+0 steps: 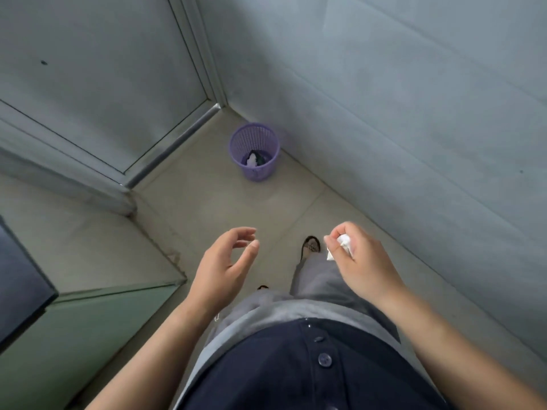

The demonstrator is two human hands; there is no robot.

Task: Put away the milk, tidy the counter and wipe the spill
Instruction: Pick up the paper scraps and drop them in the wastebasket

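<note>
White crumpled tissue (344,241) is pinched in the right hand (361,261). The thumb and curled fingertips (339,229) wrap around it, and a bit of paper pokes out underneath. So that hand is gripping the wad, held out in front of the body on the right side, up in the air over the floor (222,202).

The left hand (222,267) is just beside it to the left and holds nothing. Its fingers are loosely curved and its thumb sits apart, so it's pretty relaxed. The two hands aren't touching.

Right below the tissue hand you can see a grey trouser leg (316,279) and a sandal (310,247) stepping forward on pale beige tile. Nearer the camera there's a dark navy buttoned shirt (281,365).

Further out, well apart from both hands, a purple mesh wastebasket (257,173) stands upright on the floor, tucked into the far corner. Inside it is a white scrap (252,159) and something dark next to that, though I can't make out what. A grey wall (414,99) runs along the right. A grey door (88,69) with a metal frame is on the far left.

On the near left there's a pale green surface (88,321), with a dark boxy thing (20,285) at the very edge that's too cut off to identify.
</note>
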